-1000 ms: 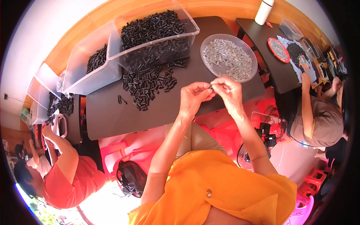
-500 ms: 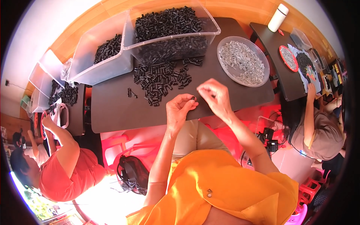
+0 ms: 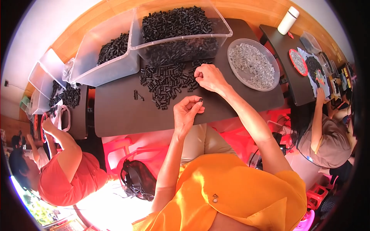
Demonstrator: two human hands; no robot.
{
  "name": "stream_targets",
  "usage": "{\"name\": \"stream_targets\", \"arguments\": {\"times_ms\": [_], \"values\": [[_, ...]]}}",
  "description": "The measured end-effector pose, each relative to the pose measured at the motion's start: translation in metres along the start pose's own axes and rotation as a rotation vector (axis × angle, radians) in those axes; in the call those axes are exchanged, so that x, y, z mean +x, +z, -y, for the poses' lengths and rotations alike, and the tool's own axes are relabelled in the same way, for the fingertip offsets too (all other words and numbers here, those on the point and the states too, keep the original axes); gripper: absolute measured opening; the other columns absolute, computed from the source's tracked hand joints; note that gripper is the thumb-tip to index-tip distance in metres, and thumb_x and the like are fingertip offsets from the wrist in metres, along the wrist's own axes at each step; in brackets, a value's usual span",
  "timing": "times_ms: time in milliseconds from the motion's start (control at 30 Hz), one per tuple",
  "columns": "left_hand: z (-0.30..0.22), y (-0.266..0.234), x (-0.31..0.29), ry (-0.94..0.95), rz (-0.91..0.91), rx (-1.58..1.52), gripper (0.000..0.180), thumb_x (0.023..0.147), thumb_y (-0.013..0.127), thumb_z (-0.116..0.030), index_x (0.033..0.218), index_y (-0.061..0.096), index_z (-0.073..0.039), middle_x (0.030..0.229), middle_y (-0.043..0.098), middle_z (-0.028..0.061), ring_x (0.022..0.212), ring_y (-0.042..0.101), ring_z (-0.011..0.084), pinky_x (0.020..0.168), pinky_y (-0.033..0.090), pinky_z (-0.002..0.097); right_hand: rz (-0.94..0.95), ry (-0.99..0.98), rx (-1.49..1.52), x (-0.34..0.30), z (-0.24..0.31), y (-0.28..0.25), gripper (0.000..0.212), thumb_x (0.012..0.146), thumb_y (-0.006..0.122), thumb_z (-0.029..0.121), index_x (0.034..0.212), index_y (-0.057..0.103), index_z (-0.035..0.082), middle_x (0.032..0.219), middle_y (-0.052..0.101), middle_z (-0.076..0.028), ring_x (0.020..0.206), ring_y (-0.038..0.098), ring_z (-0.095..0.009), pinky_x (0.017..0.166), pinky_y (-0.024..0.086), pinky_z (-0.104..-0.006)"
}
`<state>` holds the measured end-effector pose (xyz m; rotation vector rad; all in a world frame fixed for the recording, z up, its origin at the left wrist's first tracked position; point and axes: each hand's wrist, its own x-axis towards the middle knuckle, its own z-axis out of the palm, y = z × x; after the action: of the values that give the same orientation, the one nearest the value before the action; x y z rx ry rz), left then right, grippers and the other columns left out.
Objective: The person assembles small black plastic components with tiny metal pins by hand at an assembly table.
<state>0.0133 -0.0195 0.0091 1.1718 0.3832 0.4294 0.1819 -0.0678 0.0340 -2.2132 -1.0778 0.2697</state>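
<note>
My left hand (image 3: pixel 184 115) is above the table's near edge, thumb and fingers pinched on a small black plastic piece (image 3: pixel 200 100) whose end shows at the fingertips. My right hand (image 3: pixel 210 78) is farther forward, at the right side of a loose pile of short black tubular pieces (image 3: pixel 163 82). Its fingers are curled together; whatever is between them, if anything, is hidden. A few black pieces (image 3: pixel 138 95) lie apart, left of the pile. To the right of my right hand is a round clear tray (image 3: pixel 276 75) holding many small clear or silvery pieces (image 3: pixel 250 63).
Behind the pile stands a large clear bin (image 3: pixel 181 37) full of black pieces, with a second bin (image 3: pixel 104 73) to its left. All rest on the dark table (image 3: pixel 123 115). People in red (image 3: pixel 73 177) and brown (image 3: pixel 327 142) sit at neighbouring tables. A white bottle (image 3: pixel 288 20) stands back right.
My right hand has moved away from my left, forward and slightly left to the pile's right side. My left hand stays nearly in place with the black piece. The view has shifted slightly.
</note>
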Motion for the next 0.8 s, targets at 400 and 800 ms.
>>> {"name": "stream_targets", "arguments": {"times_ms": [400,800], "values": [[0.003,0.001,-0.002,0.009,0.0,0.003,0.014,0.085,0.06,0.0,0.098,0.059,0.004,0.083,0.064,0.0074,0.071,0.062,0.0119,0.066,0.054,0.0238,0.049,-0.106,0.167,-0.002,-0.021,-0.003,0.011,0.068,0.067,0.002,0.078,0.061,-0.001,0.074,0.062,-0.013,0.071,0.061,-0.027,0.067,0.049,-0.036],[0.002,0.001,-0.002,0.021,-0.01,0.003,0.014,0.085,0.061,-0.001,0.098,0.06,0.004,0.086,0.065,0.011,0.068,0.062,0.0126,0.064,0.054,0.0235,0.184,0.041,0.815,-0.073,-0.002,-0.03,0.01,0.086,0.06,0.006,0.092,0.062,-0.001,0.08,0.06,-0.003,0.071,0.059,-0.01,0.069,0.049,-0.0225]]}}
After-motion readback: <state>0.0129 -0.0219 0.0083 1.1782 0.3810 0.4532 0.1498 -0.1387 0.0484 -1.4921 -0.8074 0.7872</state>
